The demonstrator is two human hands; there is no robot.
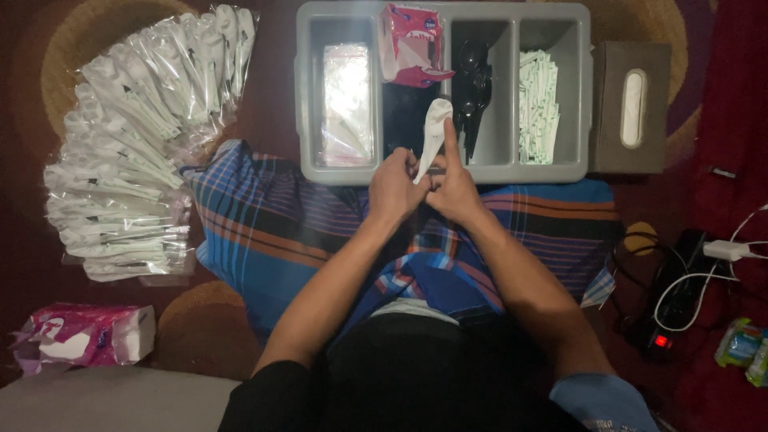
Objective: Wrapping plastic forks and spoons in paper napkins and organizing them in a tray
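Fingers [450, 148] of both hands pinching white napkin [433, 132], napkin upright above knuckles

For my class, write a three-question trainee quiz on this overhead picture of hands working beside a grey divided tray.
1. True or false: both hands hold one white folded napkin over the grey tray.
2. Which tray compartment holds the black plastic cutlery? A) far left B) third from the left C) far right
3. Fill in: the fan of clear-wrapped white packets lies on the person's ____ side.

Key
1. True: the left hand and right hand meet at the napkin's lower end.
2. B
3. left
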